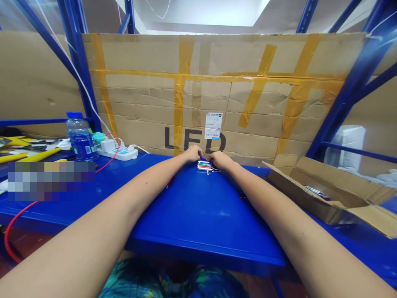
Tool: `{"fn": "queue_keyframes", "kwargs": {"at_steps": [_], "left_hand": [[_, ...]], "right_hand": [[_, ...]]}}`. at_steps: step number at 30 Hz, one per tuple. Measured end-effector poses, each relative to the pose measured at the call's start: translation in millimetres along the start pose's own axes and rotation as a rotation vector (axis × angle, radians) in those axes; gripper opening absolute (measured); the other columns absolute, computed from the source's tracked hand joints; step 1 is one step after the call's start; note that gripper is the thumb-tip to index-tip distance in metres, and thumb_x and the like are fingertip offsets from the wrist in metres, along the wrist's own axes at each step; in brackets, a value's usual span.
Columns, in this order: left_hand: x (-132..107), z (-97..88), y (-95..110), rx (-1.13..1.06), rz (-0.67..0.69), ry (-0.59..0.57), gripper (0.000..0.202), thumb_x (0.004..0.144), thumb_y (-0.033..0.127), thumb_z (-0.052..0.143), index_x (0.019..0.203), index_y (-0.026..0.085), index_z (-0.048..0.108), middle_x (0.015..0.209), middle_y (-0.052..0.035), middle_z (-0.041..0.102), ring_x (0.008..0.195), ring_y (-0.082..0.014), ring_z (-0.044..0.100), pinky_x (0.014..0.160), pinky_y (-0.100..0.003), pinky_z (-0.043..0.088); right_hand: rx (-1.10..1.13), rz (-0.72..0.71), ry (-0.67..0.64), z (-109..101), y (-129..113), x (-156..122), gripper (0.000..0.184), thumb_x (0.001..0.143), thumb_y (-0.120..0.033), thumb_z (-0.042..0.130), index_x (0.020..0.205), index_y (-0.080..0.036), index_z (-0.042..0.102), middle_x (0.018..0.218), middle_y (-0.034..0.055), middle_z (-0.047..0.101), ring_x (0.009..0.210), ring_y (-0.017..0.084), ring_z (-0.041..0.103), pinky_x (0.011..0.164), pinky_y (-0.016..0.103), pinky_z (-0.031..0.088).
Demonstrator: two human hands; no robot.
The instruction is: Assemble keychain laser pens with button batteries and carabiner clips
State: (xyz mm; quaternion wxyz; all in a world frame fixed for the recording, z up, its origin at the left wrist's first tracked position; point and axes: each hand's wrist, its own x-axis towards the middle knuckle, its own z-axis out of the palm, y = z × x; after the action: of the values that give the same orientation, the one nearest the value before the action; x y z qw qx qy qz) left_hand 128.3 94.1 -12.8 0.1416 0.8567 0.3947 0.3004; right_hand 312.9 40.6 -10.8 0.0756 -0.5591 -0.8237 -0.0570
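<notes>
Both arms reach out to the far side of the blue table, near the cardboard. Side by side between the hands lies a small row of slim pens (204, 166), with silver, red, blue and green showing. My left hand (194, 153) is closed at the row's upper left, fingers curled down by a dark blue bit. At the upper right, my right hand (221, 159) is closed too, its fingertips bent in against the row. What either hand pinches is too small and partly hidden. A small shiny piece (207, 173) sits just below the pens.
An open cardboard box (313, 198) with a few shiny pens inside stands right. At left are a blue-capped bottle (81, 138), a power strip (119, 154), a red cable (21, 210) and yellow-handled items (39, 155). Taped cardboard (149, 103) walls the back between blue posts.
</notes>
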Motion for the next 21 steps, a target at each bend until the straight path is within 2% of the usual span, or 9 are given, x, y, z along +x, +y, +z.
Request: {"fn": "queue_keyframes", "kwargs": {"at_steps": [5, 11, 15, 21], "left_hand": [[-1.0, 1.5, -3.5, 0.005, -0.029, -0.046, 0.023, 0.060, 0.001, 0.062, 0.072, 0.015, 0.076, 0.077, -0.0076, 0.074, 0.074, -0.0214, 0.065, 0.076, -0.032, 0.051], [-0.2, 2.9, -2.7, 0.027, -0.017, -0.111, 0.031, 0.063, 0.001, 0.055, 0.081, 0.013, 0.077, 0.085, -0.0070, 0.075, 0.080, -0.0196, 0.067, 0.077, -0.028, 0.051], [-0.6, 2.7, 0.1, 0.054, -0.011, -0.144, 0.035, 0.063, 0.001, 0.055, 0.087, 0.013, 0.077, 0.089, -0.0060, 0.076, 0.084, -0.0182, 0.067, 0.080, -0.026, 0.051], [-4.9, -1.1, 4.2, 0.104, -0.011, -0.168, 0.031, 0.073, 0.009, 0.054, 0.095, 0.012, 0.076, 0.100, -0.0090, 0.075, 0.094, -0.0205, 0.067, 0.086, -0.027, 0.050]], "right_hand": [[-0.021, 0.004, 0.038, 2.5, 2.5, 0.1, 0.030, 0.076, -0.003, 0.054, 0.096, -0.012, 0.074, 0.101, 0.0156, 0.074, 0.092, 0.022, 0.066, 0.074, 0.025, 0.043], [-0.015, -0.017, 0.056, 5.4, 6.5, 0.6, 0.044, 0.073, -0.004, 0.054, 0.112, -0.015, 0.070, 0.108, 0.0127, 0.073, 0.094, 0.022, 0.066, 0.075, 0.024, 0.044], [-0.011, -0.036, 0.036, 6.2, 6.1, 1.4, 0.046, 0.071, -0.004, 0.056, 0.111, -0.019, 0.073, 0.109, 0.0102, 0.074, 0.096, 0.022, 0.066, 0.078, 0.024, 0.044], [0.017, -0.039, 0.043, 5.9, 5.7, -0.1, 0.049, 0.071, -0.002, 0.053, 0.114, -0.018, 0.072, 0.110, 0.0099, 0.074, 0.098, 0.022, 0.066, 0.080, 0.024, 0.045]]}}
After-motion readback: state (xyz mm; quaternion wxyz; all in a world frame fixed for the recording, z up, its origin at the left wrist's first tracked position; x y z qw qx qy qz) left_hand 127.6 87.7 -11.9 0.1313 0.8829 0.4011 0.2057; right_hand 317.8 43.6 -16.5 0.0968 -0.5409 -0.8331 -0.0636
